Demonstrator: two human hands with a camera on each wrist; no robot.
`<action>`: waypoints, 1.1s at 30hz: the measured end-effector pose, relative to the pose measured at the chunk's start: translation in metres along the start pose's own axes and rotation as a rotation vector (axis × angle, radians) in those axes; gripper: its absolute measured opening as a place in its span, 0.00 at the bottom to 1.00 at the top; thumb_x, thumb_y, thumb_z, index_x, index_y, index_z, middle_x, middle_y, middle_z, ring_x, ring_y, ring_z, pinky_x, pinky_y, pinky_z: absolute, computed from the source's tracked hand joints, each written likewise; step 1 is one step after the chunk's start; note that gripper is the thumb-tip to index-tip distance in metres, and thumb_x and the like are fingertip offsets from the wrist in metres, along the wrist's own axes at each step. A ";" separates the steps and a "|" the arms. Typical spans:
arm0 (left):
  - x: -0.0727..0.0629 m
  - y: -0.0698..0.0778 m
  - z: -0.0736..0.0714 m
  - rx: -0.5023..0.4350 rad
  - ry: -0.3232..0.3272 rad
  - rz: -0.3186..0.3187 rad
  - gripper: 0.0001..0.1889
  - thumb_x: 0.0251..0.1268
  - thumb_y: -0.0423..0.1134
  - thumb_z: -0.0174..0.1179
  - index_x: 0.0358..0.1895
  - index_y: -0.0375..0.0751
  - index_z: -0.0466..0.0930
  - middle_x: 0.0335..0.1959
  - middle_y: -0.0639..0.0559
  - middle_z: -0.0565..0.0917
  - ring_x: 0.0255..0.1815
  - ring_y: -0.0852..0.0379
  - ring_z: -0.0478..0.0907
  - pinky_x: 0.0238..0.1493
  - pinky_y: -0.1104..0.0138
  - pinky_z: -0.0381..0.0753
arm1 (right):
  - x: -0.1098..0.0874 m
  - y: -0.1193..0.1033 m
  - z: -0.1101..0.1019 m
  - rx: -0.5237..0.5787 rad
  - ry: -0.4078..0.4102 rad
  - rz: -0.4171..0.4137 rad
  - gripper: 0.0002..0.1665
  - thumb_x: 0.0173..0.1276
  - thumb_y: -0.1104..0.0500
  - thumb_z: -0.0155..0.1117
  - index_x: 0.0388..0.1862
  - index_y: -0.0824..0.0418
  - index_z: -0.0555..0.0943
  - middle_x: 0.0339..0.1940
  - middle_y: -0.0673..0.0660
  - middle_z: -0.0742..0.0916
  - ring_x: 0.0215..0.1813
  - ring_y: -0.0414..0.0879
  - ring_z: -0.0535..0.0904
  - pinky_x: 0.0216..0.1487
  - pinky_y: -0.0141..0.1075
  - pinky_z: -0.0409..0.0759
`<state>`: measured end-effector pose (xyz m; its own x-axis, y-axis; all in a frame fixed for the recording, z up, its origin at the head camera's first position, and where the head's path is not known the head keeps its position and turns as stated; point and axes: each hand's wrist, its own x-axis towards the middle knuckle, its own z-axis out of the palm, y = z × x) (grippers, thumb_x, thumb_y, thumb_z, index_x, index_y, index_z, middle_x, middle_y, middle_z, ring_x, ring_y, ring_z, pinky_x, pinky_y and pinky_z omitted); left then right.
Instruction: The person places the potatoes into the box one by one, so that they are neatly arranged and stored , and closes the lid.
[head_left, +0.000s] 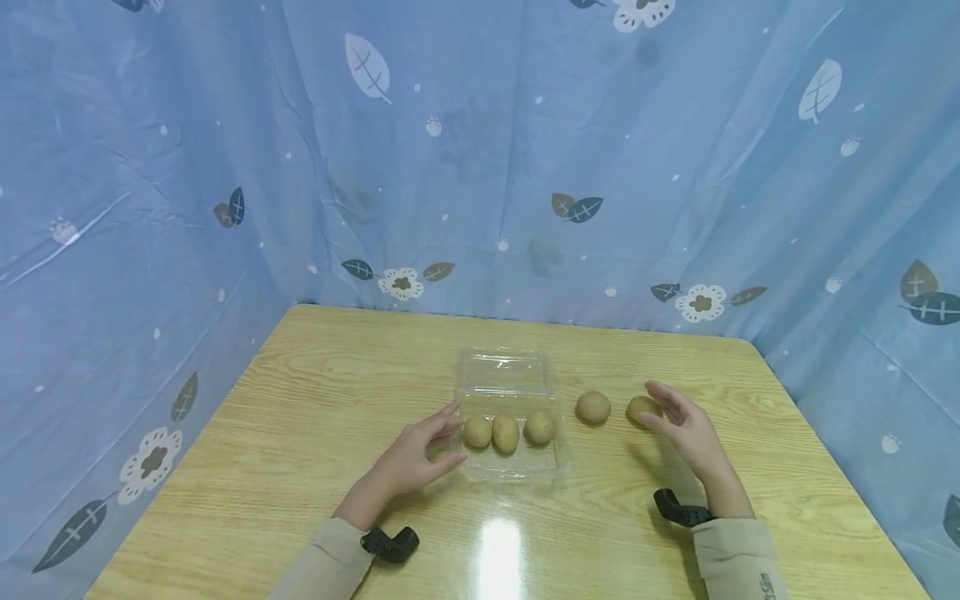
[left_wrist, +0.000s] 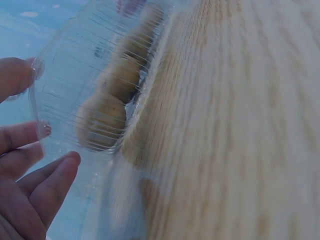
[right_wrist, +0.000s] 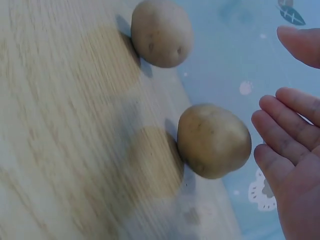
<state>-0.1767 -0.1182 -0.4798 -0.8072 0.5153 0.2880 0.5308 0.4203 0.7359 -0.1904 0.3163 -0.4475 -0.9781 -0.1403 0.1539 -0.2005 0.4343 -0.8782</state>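
Three potatoes (head_left: pixel 506 434) lie in a row in a clear plastic box (head_left: pixel 517 473), whose lid (head_left: pixel 504 372) is laid back. My left hand (head_left: pixel 416 454) is at the box's left side; the left wrist view shows thumb and fingertips spread apart and touching its clear wall (left_wrist: pixel 60 95). On the table to the right of the box are two more potatoes, a rounder one (head_left: pixel 593 407) and another (head_left: pixel 643 410) farther right. Beside that far potato (right_wrist: pixel 214 141), my right hand (head_left: pixel 692 429) hovers with fingers extended and thumb apart, holding nothing.
The wooden table (head_left: pixel 300 433) has a bright light reflection (head_left: pixel 499 558) near its front. A blue patterned curtain (head_left: pixel 480 167) hangs behind the table and along both sides. Black wrist straps (head_left: pixel 390 545) sit on both arms.
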 end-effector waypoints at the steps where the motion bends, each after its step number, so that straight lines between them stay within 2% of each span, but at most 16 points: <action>1: 0.000 0.000 0.000 0.002 0.001 0.002 0.30 0.65 0.52 0.58 0.62 0.32 0.70 0.75 0.47 0.55 0.61 0.50 0.75 0.60 0.66 0.78 | 0.000 0.002 -0.001 0.004 0.003 0.005 0.37 0.69 0.59 0.59 0.72 0.69 0.58 0.71 0.71 0.65 0.73 0.63 0.57 0.60 0.09 0.61; 9: 0.000 -0.001 0.000 0.011 0.000 0.008 0.30 0.65 0.51 0.58 0.62 0.32 0.70 0.75 0.45 0.56 0.61 0.49 0.75 0.60 0.66 0.78 | -0.002 0.012 -0.003 0.023 0.018 0.044 0.40 0.69 0.56 0.60 0.72 0.71 0.56 0.71 0.72 0.63 0.73 0.67 0.52 0.61 0.08 0.59; 16: 0.000 0.001 0.000 0.001 -0.001 -0.003 0.30 0.65 0.52 0.58 0.62 0.32 0.70 0.75 0.46 0.56 0.61 0.48 0.75 0.60 0.65 0.78 | -0.003 0.018 -0.004 0.013 -0.001 0.091 0.44 0.69 0.53 0.60 0.73 0.72 0.52 0.73 0.71 0.60 0.73 0.67 0.50 0.61 0.07 0.58; 21: -0.001 0.000 0.001 0.000 0.000 -0.004 0.30 0.65 0.51 0.58 0.62 0.32 0.70 0.75 0.45 0.56 0.61 0.48 0.75 0.60 0.64 0.78 | 0.000 0.024 -0.005 -0.002 -0.010 0.096 0.44 0.69 0.53 0.60 0.73 0.73 0.52 0.74 0.71 0.59 0.73 0.68 0.49 0.59 0.06 0.57; 33: -0.001 0.001 0.001 -0.008 -0.004 -0.003 0.29 0.65 0.51 0.58 0.62 0.32 0.70 0.75 0.45 0.55 0.61 0.47 0.75 0.60 0.62 0.78 | 0.003 0.028 -0.002 -0.007 -0.045 0.111 0.43 0.70 0.56 0.59 0.73 0.74 0.51 0.71 0.74 0.62 0.70 0.68 0.58 0.50 0.08 0.65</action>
<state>-0.1755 -0.1177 -0.4798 -0.8074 0.5174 0.2835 0.5268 0.4160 0.7413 -0.1988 0.3297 -0.4712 -0.9908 -0.1307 0.0351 -0.0915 0.4554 -0.8856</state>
